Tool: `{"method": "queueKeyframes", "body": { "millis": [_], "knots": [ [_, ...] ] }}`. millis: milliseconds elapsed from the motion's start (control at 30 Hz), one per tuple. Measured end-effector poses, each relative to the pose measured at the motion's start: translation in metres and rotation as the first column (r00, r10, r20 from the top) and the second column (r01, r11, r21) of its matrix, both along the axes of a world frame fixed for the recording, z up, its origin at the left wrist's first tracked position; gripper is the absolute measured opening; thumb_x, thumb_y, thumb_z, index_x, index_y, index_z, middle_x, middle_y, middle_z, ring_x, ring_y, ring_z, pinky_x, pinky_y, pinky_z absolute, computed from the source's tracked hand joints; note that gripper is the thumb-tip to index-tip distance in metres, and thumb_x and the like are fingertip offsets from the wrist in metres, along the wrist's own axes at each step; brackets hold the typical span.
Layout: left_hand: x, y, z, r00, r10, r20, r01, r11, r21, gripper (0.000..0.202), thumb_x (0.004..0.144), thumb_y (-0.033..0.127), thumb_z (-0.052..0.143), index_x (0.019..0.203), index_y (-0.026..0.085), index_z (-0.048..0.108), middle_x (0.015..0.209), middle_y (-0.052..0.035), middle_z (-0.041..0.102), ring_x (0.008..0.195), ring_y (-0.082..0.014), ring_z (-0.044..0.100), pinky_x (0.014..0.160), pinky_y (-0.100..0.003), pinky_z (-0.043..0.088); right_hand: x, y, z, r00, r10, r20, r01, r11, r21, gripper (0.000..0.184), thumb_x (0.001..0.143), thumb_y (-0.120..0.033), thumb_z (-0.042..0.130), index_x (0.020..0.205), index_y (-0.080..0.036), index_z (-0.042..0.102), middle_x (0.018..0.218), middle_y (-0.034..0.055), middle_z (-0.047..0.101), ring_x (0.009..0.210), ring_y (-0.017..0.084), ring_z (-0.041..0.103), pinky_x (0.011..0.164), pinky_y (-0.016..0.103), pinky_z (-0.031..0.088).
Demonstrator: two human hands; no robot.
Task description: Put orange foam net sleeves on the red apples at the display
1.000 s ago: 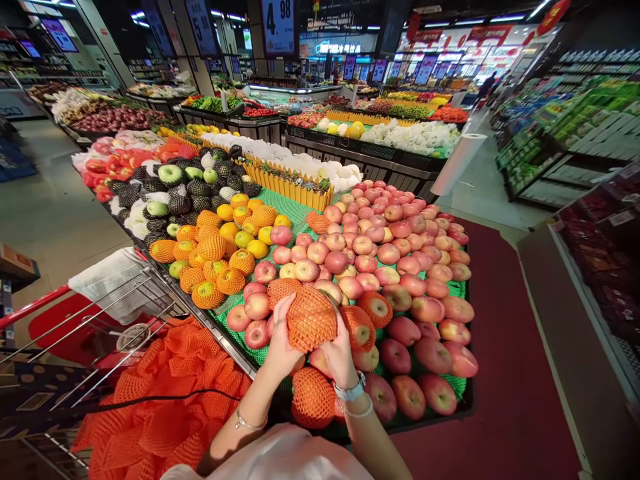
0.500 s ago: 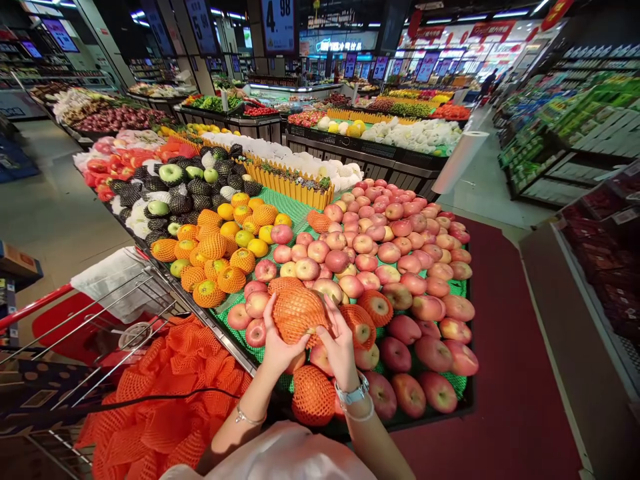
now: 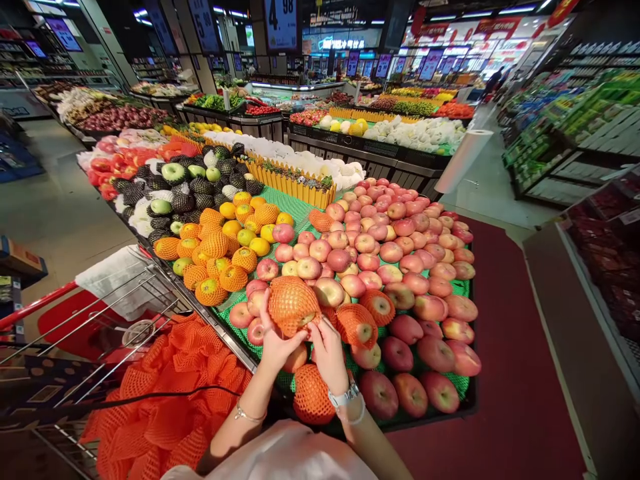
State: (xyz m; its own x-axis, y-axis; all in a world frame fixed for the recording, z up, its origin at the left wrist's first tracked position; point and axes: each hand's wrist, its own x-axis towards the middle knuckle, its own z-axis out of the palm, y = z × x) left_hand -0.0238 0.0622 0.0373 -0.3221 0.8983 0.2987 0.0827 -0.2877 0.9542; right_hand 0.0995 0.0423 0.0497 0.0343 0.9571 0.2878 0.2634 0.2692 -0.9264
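Both my hands hold one apple wrapped in an orange foam net (image 3: pixel 291 305) just above the apple display (image 3: pixel 400 280). My left hand (image 3: pixel 277 347) grips it from below left, fingers curled round the net. My right hand (image 3: pixel 327 347), with a watch on the wrist, pinches the net's lower right edge. Other netted apples lie close by: one to the right (image 3: pixel 356 325) and one below my hands (image 3: pixel 311 395). Bare red apples fill the stand around them on green matting.
A shopping cart (image 3: pixel 125 313) at the left holds a heap of orange foam nets (image 3: pixel 165 400). Netted oranges (image 3: pixel 215 257), dark-netted green fruit and tomatoes lie further left. More produce stands sit behind. A red floor mat (image 3: pixel 505 373) runs along the right.
The netted apple has moved down and a little left, closer to the display. My hands have slid lower on it, the fingers now at the net's bottom edge.
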Motion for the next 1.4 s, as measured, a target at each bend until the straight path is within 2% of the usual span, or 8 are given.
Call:
{"method": "queueKeyframes", "body": {
  "millis": [100, 267, 467, 667, 867, 1033, 1233, 1400],
  "knots": [
    [-0.003, 0.003, 0.008, 0.973, -0.163, 0.163, 0.168, 0.986, -0.015, 0.110, 0.051, 0.070, 0.085, 0.141, 0.023, 0.043, 0.145, -0.0165, 0.050, 0.137, -0.0379, 0.048, 0.112, -0.046, 0.044, 0.008, -0.001, 0.008, 0.995, -0.049, 0.083, 0.044, 0.997, 0.060, 0.033, 0.104, -0.034, 0.037, 0.078, -0.024, 0.054, 0.079, 0.0039, 0.057, 0.072, 0.019, 0.057, 0.068, 0.033, 0.050],
    [-0.015, 0.006, 0.016, 0.975, -0.129, 0.183, 0.149, 0.984, -0.101, 0.083, 0.056, 0.050, 0.086, 0.128, 0.027, 0.050, 0.128, -0.0089, 0.059, 0.124, -0.0308, 0.060, 0.106, -0.044, 0.049, 0.012, -0.003, 0.008, 0.962, -0.021, 0.272, -0.023, 0.987, 0.158, 0.030, 0.105, -0.027, 0.037, 0.088, -0.024, 0.062, 0.092, 0.0056, 0.064, 0.080, 0.020, 0.064, 0.072, 0.031, 0.051],
    [-0.016, 0.004, 0.021, 0.981, -0.078, 0.180, 0.123, 0.959, -0.254, 0.119, 0.053, 0.033, 0.090, 0.154, 0.029, 0.027, 0.155, -0.0143, 0.042, 0.133, -0.0342, 0.056, 0.110, -0.047, 0.047, 0.009, -0.003, 0.007, 0.910, -0.029, 0.413, -0.063, 0.976, 0.209, 0.031, 0.103, -0.023, 0.041, 0.078, -0.022, 0.058, 0.084, 0.0029, 0.063, 0.071, 0.015, 0.059, 0.066, 0.027, 0.046],
    [-0.005, -0.001, 0.014, 0.989, 0.138, 0.050, -0.129, 0.981, -0.146, 0.117, 0.060, 0.037, 0.088, 0.156, 0.026, 0.021, 0.162, -0.0155, 0.030, 0.149, -0.0329, 0.036, 0.124, -0.047, 0.028, 0.007, -0.002, 0.012, 0.904, -0.103, 0.415, -0.011, 0.964, 0.265, 0.034, 0.098, -0.017, 0.046, 0.064, -0.023, 0.048, 0.068, -0.0005, 0.054, 0.061, 0.014, 0.049, 0.059, 0.026, 0.038],
    [0.003, -0.009, 0.009, 0.969, 0.249, -0.008, -0.248, 0.965, -0.080, 0.094, 0.064, 0.039, 0.085, 0.145, 0.024, 0.039, 0.153, -0.0138, 0.044, 0.144, -0.0312, 0.042, 0.125, -0.048, 0.026, 0.002, -0.002, 0.017, 0.964, 0.050, 0.262, -0.119, 0.960, 0.254, 0.024, 0.097, -0.021, 0.046, 0.075, -0.022, 0.056, 0.074, 0.0010, 0.058, 0.066, 0.015, 0.055, 0.060, 0.026, 0.046],
    [0.005, -0.008, 0.004, 0.892, 0.183, 0.414, -0.087, 0.967, -0.238, 0.074, 0.079, 0.055, 0.067, 0.144, 0.029, 0.043, 0.140, -0.0095, 0.061, 0.133, -0.0268, 0.057, 0.114, -0.045, 0.044, 0.004, -0.008, 0.009, 0.985, 0.167, 0.052, -0.175, 0.910, 0.376, 0.027, 0.101, -0.018, 0.040, 0.117, -0.026, 0.060, 0.106, 0.0065, 0.069, 0.100, 0.020, 0.068, 0.086, 0.037, 0.059],
    [0.011, -0.016, 0.014, 0.739, 0.006, 0.674, 0.215, 0.946, -0.244, 0.092, 0.062, 0.076, 0.073, 0.136, 0.024, 0.055, 0.135, -0.0137, 0.066, 0.134, -0.0347, 0.056, 0.109, -0.048, 0.049, 0.005, 0.009, -0.002, 0.897, -0.043, 0.439, -0.199, 0.849, 0.490, 0.093, 0.077, -0.042, 0.082, 0.152, -0.028, 0.030, 0.155, 0.0196, 0.042, 0.150, 0.047, 0.024, 0.110, 0.082, 0.028],
    [0.016, -0.023, 0.025, 0.697, -0.076, 0.713, 0.309, 0.929, -0.203, 0.095, 0.068, 0.095, 0.045, 0.129, 0.024, 0.062, 0.136, -0.0151, 0.066, 0.136, -0.0367, 0.054, 0.109, -0.053, 0.049, 0.009, 0.015, 0.013, 0.915, 0.012, 0.403, -0.200, 0.881, 0.428, 0.094, 0.078, -0.027, 0.081, 0.154, -0.032, 0.026, 0.148, 0.0171, 0.050, 0.141, 0.041, 0.044, 0.113, 0.067, 0.042]
  ]
}}
